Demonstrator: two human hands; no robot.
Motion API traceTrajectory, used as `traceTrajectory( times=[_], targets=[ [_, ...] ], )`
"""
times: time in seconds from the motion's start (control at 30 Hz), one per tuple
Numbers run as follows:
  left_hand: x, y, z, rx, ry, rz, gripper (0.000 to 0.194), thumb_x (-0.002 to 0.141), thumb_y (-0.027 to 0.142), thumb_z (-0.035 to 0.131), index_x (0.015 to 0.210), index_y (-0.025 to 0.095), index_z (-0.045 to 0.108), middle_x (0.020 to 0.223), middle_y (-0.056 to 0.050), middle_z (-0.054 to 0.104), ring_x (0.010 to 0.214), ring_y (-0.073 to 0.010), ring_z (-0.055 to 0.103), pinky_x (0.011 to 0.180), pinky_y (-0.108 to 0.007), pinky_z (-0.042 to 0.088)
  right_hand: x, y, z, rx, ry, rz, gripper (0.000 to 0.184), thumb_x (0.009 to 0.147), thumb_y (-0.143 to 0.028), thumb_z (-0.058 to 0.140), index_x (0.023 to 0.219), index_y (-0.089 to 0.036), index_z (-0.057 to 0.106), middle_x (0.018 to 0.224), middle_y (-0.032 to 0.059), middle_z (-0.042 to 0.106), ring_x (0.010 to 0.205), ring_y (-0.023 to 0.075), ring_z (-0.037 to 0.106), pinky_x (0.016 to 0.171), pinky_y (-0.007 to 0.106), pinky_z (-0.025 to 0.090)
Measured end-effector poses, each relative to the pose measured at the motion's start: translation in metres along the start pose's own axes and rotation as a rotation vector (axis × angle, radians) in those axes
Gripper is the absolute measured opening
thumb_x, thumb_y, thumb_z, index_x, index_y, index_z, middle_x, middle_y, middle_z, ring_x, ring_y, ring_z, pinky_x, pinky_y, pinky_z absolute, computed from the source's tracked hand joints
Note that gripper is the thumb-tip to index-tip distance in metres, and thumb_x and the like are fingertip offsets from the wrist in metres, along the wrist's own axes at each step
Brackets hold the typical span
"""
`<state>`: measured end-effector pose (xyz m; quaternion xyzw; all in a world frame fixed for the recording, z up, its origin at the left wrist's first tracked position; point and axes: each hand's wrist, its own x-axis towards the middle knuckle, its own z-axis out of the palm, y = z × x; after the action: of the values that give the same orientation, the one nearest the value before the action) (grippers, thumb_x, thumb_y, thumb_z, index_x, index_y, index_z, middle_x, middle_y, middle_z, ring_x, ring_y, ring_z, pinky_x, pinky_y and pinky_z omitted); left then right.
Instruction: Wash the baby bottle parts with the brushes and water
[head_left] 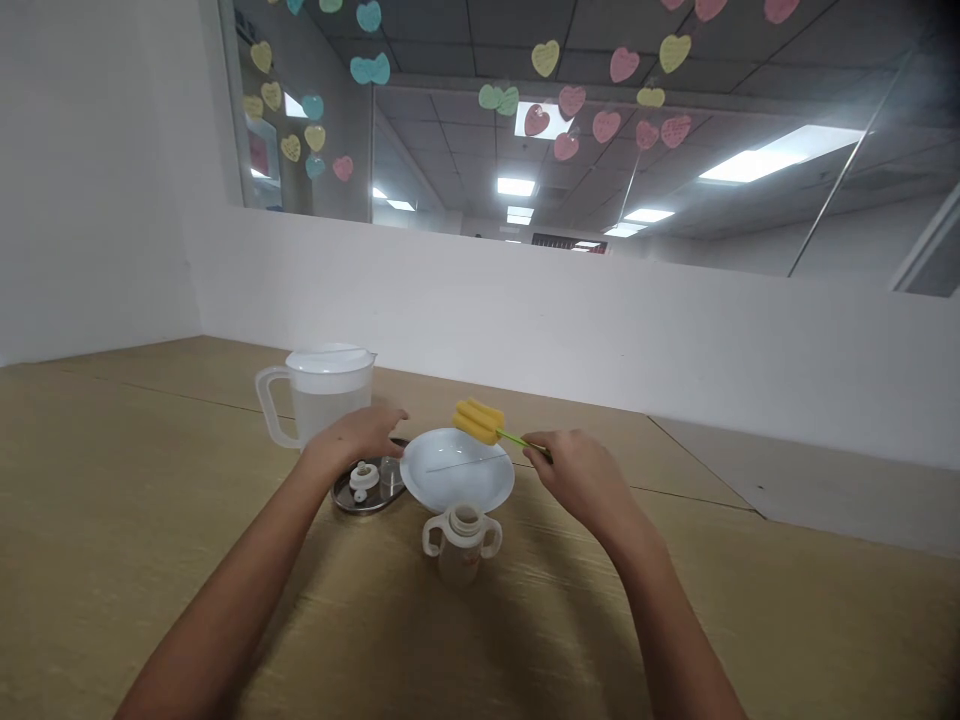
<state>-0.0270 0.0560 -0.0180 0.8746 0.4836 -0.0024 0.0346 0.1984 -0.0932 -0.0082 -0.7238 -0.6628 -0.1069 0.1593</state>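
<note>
Two bare hands are held above a tan wood-grain tabletop [127,480]. The right hand [581,482] pinches the thin green handle of a sponge bottle brush [487,428] between thumb and fingertips, the other fingers curling loosely. The brush points toward 10 o'clock, its yellow sponge head [478,421] in the air just past the far rim of a shallow white bowl [457,472] and not touching it.

The left hand [354,437] is palm down and open, its fingers extended and close together, and it grips nothing. Its fingertips [399,417] reach toward the bowl's 10 o'clock rim; whether they touch anything, I cannot tell.

Below that hand, at the bowl's 9 o'clock, a round steel tray [346,497] sits partly under the bowl's edge, holding small white bottle parts [364,477] and a clear cup-shaped piece [390,472]. At the bowl's 6 o'clock stands a two-handled sippy cup [461,545], its top open, just beside the rim. At 10 o'clock, behind the left hand, stands a lidded plastic pitcher [319,412] of clear liquid. Farther out at 12 o'clock rises a white wall [525,310], with paper hearts [570,100] on the glass above.
</note>
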Motion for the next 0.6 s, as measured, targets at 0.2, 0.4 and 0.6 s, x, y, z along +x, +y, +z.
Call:
traceTrajectory(
  times=[0.2, 0.4, 0.6],
  targets=[
    [-0.025, 0.051, -0.007, -0.325, -0.326, 0.533, 0.077, 0.059, 0.047, 0.071, 0.127, 0.026, 0.045, 0.126, -0.002, 0.053, 0.108, -0.0203, 0.052, 0.084, -0.023, 0.043, -0.003, 0.009, -0.003, 0.033, 0.029, 0.017, 0.027, 0.087, -0.025, 0.042, 0.082, -0.02, 0.068, 0.067, 0.0036, 0.064, 0.061, 0.0144, 0.054, 0.05, 0.024, 0.026],
    [-0.012, 0.068, 0.021, -0.172, -0.295, 0.586, 0.074, 0.051, 0.045, 0.075, 0.118, 0.024, 0.054, 0.113, -0.004, 0.06, 0.1, -0.0228, 0.055, 0.082, -0.029, 0.043, -0.004, 0.014, -0.005, 0.048, 0.044, 0.023, 0.026, 0.086, -0.026, 0.042, 0.086, -0.022, 0.068, 0.067, 0.0026, 0.064, 0.058, 0.0141, 0.053, 0.051, 0.024, 0.027],
    [-0.008, 0.072, 0.028, -0.168, -0.239, 0.658, 0.06, 0.053, 0.042, 0.075, 0.108, 0.022, 0.061, 0.103, -0.003, 0.063, 0.091, -0.0202, 0.057, 0.076, -0.025, 0.044, -0.004, 0.014, -0.005, 0.067, 0.056, 0.029, 0.026, 0.086, -0.026, 0.042, 0.09, -0.022, 0.068, 0.067, 0.0027, 0.064, 0.058, 0.0144, 0.053, 0.051, 0.024, 0.028]
  ],
)
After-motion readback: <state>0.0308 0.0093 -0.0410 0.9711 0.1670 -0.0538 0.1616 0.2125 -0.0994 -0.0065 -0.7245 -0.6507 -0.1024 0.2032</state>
